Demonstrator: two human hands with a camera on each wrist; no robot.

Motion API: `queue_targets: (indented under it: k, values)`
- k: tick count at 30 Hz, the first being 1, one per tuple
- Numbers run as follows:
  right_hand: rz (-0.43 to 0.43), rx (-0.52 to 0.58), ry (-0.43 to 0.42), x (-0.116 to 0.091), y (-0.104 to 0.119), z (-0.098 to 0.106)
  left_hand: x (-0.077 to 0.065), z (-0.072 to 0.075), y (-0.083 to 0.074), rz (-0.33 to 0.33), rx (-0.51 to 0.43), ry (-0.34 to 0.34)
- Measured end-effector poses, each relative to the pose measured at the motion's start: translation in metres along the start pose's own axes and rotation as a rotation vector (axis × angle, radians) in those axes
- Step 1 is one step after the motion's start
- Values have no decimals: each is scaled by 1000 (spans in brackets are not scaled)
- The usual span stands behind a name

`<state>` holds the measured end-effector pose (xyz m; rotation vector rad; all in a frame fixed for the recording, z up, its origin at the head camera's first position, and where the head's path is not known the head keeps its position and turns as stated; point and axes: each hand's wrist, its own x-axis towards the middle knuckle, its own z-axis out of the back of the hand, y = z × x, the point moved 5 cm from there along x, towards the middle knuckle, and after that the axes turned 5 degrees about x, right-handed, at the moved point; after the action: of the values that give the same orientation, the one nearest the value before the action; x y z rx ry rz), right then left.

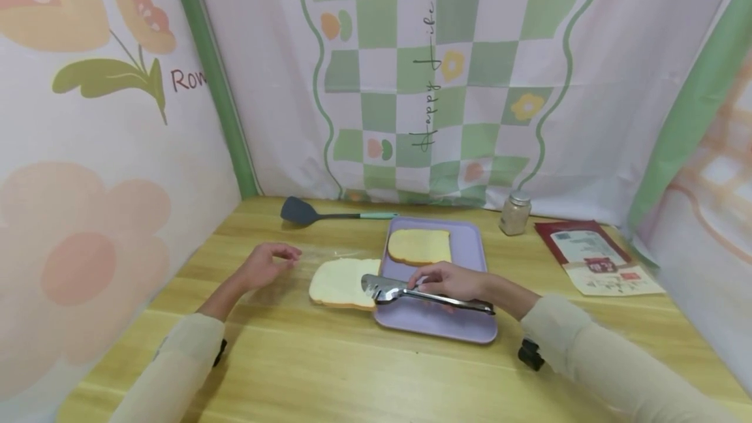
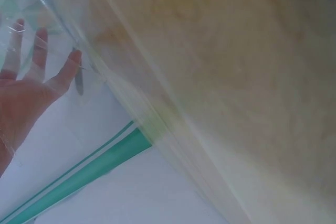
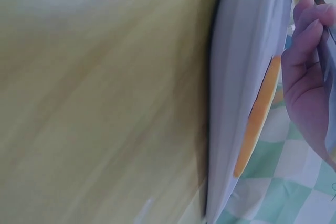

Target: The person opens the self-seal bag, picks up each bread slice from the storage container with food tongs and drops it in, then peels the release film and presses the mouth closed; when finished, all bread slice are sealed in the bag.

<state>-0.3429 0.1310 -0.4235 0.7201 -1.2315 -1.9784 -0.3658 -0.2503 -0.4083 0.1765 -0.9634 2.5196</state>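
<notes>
My right hand [image 1: 449,281] grips metal tongs [image 1: 431,295], whose jaws are at the right edge of a bread slice [image 1: 342,283]. That slice overlaps the left rim of a lilac tray [image 1: 467,260]. A second bread slice [image 1: 419,245] lies on the tray toward its back. To the left, my left hand [image 1: 264,266] is held over the table with nothing gripped, its fingers toward the first slice. Clear plastic film [image 2: 131,72] crosses in front of the left hand's spread fingers [image 2: 39,53] in the left wrist view. Part of the tongs' handle is hidden by the right hand.
A dark spatula [image 1: 301,213] with a mint handle lies behind the bread. A glass jar [image 1: 515,214] with a metal lid stands at the back right. Beside it lies a red and white packet [image 1: 599,257]. Patterned curtains [image 1: 376,103] border the wooden table [image 1: 329,371].
</notes>
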Motion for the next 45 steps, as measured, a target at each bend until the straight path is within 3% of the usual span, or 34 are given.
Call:
queue_targets:
  k: [14,45]
  values:
    - [-24,36,-22,20,10,-9,2,-2,1,-37,-11,-4]
    - [-25,27,-47,50,21,-26,-1,-2,0,-37,15,-16]
